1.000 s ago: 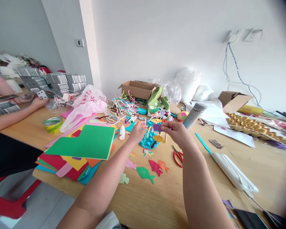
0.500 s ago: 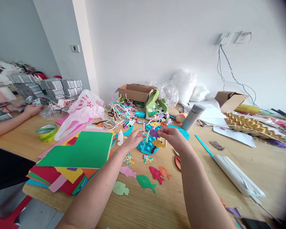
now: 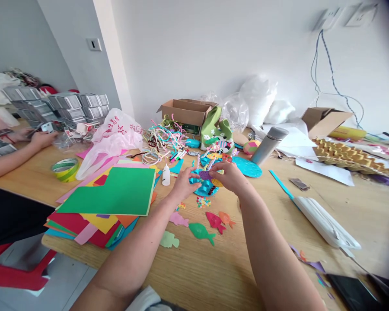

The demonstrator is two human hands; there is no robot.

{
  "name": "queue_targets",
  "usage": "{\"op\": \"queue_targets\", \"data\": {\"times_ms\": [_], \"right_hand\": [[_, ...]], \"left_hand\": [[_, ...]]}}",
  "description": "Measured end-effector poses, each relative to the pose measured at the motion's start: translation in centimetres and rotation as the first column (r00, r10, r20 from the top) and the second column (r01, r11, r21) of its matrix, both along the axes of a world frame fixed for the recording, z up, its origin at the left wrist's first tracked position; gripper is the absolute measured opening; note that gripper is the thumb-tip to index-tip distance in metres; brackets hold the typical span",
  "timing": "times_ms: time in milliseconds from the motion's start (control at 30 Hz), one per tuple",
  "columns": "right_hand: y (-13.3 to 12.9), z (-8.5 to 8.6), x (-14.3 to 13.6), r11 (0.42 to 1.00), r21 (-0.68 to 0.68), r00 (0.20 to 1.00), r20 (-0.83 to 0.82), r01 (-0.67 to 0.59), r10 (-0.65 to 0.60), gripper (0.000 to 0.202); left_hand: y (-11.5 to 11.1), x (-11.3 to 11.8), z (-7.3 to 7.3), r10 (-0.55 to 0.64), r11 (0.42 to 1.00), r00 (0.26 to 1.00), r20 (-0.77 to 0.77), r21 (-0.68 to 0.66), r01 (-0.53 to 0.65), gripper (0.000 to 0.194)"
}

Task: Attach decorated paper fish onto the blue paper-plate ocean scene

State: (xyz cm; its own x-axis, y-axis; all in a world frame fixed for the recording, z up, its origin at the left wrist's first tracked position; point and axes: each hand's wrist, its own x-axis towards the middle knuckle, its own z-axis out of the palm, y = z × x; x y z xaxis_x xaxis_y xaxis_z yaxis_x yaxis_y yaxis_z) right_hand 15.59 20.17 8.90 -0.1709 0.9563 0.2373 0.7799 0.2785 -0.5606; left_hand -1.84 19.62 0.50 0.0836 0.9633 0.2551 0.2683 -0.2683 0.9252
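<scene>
My right hand (image 3: 228,173) pinches a small purple paper fish (image 3: 205,175) above a blue round craft base (image 3: 201,189). At the left side of that base is my left hand (image 3: 185,182), its fingers apart beside the fish and a twisted pipe cleaner. A yellow-orange fish (image 3: 217,182) shows under my right fingers. In front of the base lie piles of confetti (image 3: 203,201) and paper fish: green (image 3: 201,232), red (image 3: 215,221), orange (image 3: 226,219), pink (image 3: 178,219) and pale green (image 3: 169,239).
Coloured paper sheets (image 3: 110,194), a glue bottle (image 3: 166,175) and green-yellow tape (image 3: 65,169) lie left. Pipe cleaners (image 3: 165,138) and a cardboard box (image 3: 186,113) stand behind. A grey bottle (image 3: 269,144) and white power strip (image 3: 326,221) are right. Another person's hand (image 3: 43,139) is far left.
The camera view has shifted. The purple fish now appears flatter and nearer my left fingers, and my right hand covers more of the yellow-orange fish.
</scene>
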Motion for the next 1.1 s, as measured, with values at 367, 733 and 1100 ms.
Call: {"op": "queue_targets", "data": {"times_ms": [367,733,1100], "right_hand": [[-0.9,0.3,-1.5,0.994,-0.032,0.973,0.211,0.102,-0.093,0.014],[-1.4,0.7,-2.1,0.995,-0.029,0.969,0.233,0.096,-0.087,0.011],[-0.4,0.3,-0.4,0.999,0.005,0.998,0.041,0.038,-0.038,0.026]], "left_hand": [[-0.1,0.2,-0.2,0.013,1.0,1.0,0.005,0.005,-0.013,0.059],[0.2,0.3,-0.8,-0.012,0.999,0.998,0.064,0.037,0.01,0.059],[0.0,0.2,-0.6,0.018,0.999,1.0,0.003,0.03,-0.018,0.058]]}}
